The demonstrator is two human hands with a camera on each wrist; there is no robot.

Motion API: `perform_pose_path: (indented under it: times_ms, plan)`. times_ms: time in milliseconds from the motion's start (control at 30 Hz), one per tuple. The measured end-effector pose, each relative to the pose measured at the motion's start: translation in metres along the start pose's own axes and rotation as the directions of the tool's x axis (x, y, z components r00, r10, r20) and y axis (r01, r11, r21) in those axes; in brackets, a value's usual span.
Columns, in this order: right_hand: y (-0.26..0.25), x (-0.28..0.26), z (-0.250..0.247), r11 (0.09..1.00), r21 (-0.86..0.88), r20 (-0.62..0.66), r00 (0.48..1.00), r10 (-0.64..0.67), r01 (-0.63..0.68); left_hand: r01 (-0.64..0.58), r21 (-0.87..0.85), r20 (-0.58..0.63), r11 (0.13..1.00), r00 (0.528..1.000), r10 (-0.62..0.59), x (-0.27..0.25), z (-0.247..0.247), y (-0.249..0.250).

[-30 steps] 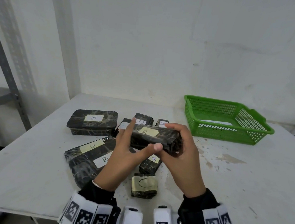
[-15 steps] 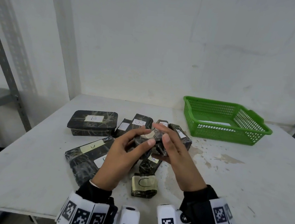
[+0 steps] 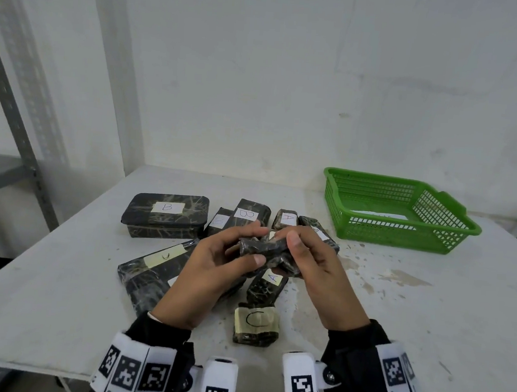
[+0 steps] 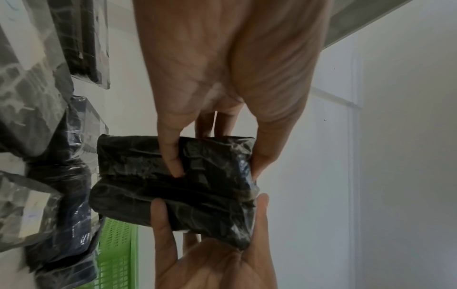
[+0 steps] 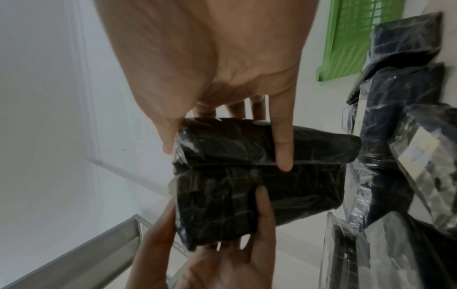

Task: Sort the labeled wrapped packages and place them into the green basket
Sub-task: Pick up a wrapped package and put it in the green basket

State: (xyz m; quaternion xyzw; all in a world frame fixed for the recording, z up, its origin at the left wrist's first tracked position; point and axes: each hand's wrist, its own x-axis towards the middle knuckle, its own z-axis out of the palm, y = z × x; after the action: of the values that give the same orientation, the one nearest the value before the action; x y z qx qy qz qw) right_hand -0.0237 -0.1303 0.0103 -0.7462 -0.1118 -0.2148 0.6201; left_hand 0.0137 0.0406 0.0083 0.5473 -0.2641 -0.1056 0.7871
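Note:
A small black wrapped package (image 3: 266, 252) is held above the table between both hands, its plain dark side (image 4: 178, 187) (image 5: 257, 181) facing the wrist cameras. My left hand (image 3: 230, 256) grips its left end with thumb and fingers, and my right hand (image 3: 302, 256) grips its right end. Its label is mostly hidden by my fingers. The green basket (image 3: 399, 213) stands at the back right with a white slip on its floor. Several labeled packages lie below my hands: a large B box (image 3: 166, 216), a B (image 3: 247, 215), two A packages (image 3: 286, 219) (image 3: 266, 285), a C (image 3: 255, 323).
A flat package with a yellowish label (image 3: 151, 267) lies at the left under my left forearm. The white table (image 3: 412, 318) is stained right of the pile. A grey metal shelf frame (image 3: 7, 117) stands at the left, a wall behind.
One second ago both hands held a longer B-labeled package; it now lies on the table behind my right hand. The hands now hold a smaller package, lifted and turned dark side toward me.

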Motion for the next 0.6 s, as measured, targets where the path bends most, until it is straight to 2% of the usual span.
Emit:
perform_pose_path:
  times_ms: [167,367,600]
  plan:
    - [-0.006,0.0,-0.006,0.999,-0.031,0.058,0.998,0.014,-0.013,-0.008,-0.02,-0.046,1.0,0.999,0.007,-0.001,0.006,0.0]
    - [-0.003,0.003,-0.004,1.0,-0.014,-0.009,1.0,-0.01,0.01,0.001,0.0,-0.042,1.0,0.999,-0.001,0.0,0.011,0.001]
    - [0.006,0.001,-0.004,0.997,0.016,0.011,0.997,0.076,-0.076,-0.002,0.039,-0.056,0.999,0.998,0.004,0.003,0.012,0.001]
